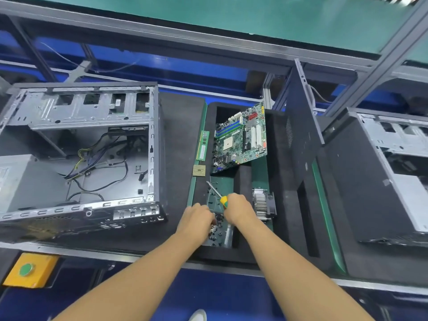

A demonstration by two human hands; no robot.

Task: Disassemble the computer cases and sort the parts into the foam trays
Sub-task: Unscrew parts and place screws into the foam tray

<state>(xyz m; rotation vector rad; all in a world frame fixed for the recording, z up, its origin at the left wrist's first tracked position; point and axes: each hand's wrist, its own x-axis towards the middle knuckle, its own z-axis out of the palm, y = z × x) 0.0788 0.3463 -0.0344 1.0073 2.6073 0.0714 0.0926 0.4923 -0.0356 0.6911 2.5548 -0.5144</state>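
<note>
Black foam tray (242, 181), middle of the counter (115, 256), cut into pockets so each part type stays separate.

- Near pocket, by the counter's front edge: small dark screws (216, 232), loose in a heap. My left hand (199, 218) is over them, fingers curled down. I cannot tell whether it holds any. It is probably dropping off fasteners.
- My right hand (238, 209) grips the yellow-and-green-handled screwdriver (223, 200), shaft pointing away over the same pocket and kept clear of the heap.
- Far pocket: green motherboard (240, 137), one edge propped on the foam.
- Left rim: long green memory stick (202, 145) and square gold processor chip (199, 170), each lying flat.
- Right pocket: finned silver heatsink with black fan (264, 203).
- Counter's left end: open grey steel computer case (78, 147), cables still inside.

Labels are too blurred to read.
</note>
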